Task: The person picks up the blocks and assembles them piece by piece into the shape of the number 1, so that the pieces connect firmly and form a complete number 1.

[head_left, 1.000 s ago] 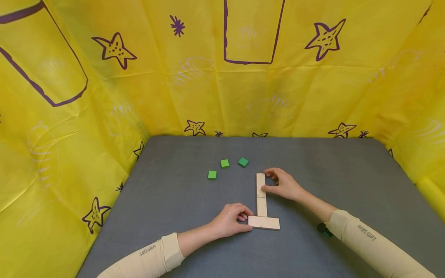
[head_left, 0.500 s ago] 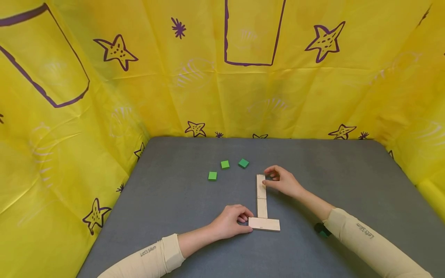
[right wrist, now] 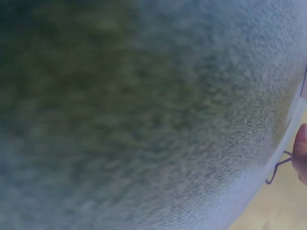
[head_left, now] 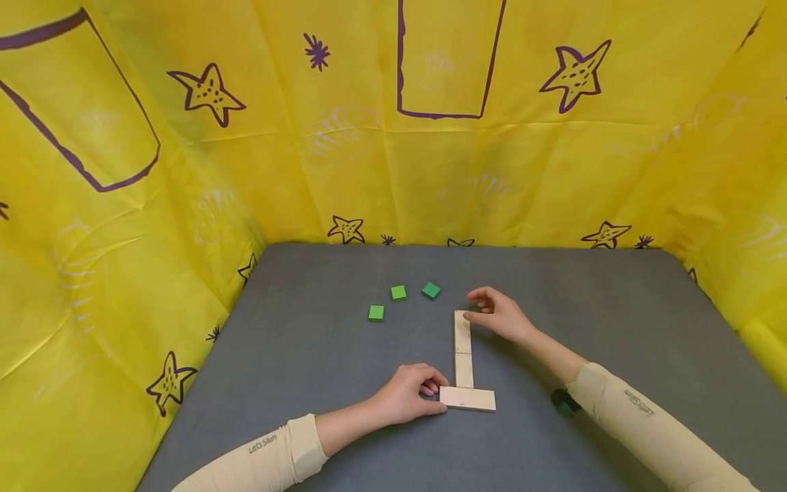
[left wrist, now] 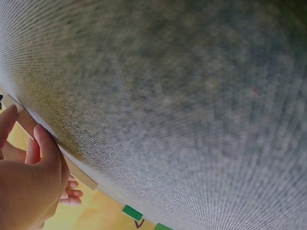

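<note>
Near the middle of the table lies a crosswise wooden plank (head_left: 467,398); in the head view, my left hand (head_left: 406,393) holds its left end between thumb and fingers. From its far side two more planks run away from me end to end: a nearer wooden plank (head_left: 464,370) and a farther wooden plank (head_left: 462,335). My right hand (head_left: 503,317) is at the far plank's right far corner, thumb at or just over it, other fingers loosely bent beyond the end. The left wrist view shows the left hand (left wrist: 33,177) at a plank (left wrist: 26,122).
Beyond the planks to the left lie a light green block (head_left: 376,313), another light green block (head_left: 398,292) and a darker green block (head_left: 431,290). A dark object (head_left: 564,402) with a green patch shows beside the right sleeve. Yellow patterned cloth (head_left: 430,178) surrounds the grey table (head_left: 307,355).
My right hand has slid away from me along the far plank, its thumb moving up to the far corner. The left hand keeps its hold, and the planks keep their arrangement.
</note>
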Demonstrator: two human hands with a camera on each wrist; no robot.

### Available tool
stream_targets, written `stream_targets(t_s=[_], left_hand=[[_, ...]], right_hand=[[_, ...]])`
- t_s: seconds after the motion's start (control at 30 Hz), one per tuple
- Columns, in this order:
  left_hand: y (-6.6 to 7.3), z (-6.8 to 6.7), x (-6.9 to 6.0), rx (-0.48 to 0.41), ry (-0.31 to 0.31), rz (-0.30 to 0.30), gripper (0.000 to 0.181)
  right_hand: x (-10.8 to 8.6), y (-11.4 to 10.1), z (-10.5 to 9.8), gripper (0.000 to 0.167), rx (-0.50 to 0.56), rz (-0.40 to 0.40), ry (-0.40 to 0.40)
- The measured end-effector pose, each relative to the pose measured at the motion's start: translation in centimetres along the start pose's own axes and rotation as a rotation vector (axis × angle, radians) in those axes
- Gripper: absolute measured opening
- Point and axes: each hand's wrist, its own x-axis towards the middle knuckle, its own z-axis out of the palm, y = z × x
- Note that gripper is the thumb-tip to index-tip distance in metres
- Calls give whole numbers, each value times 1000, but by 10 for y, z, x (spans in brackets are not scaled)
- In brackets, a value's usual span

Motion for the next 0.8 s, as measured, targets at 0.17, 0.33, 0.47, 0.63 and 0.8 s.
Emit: stream_targets(t_s=[0.17, 0.33, 0.47, 0.63, 0.8], left_hand=[[0, 0, 0, 6, -5, -3, 26], [1, 0, -1, -3, -7, -6, 27], [2, -1, -1, -4, -9, -13, 27], [2, -1, 0, 0, -12, -19, 27], [1, -1, 0, 0, -8, -11, 27]], right_hand=[[7, -1, 1, 46, 16, 5, -4], [13, -3, 2, 48, 33, 17, -12], [18, -4, 2, 49, 40, 21, -27], [25, -5, 2, 50, 50, 17, -35], [28, -10, 1, 50, 51, -9, -47]])
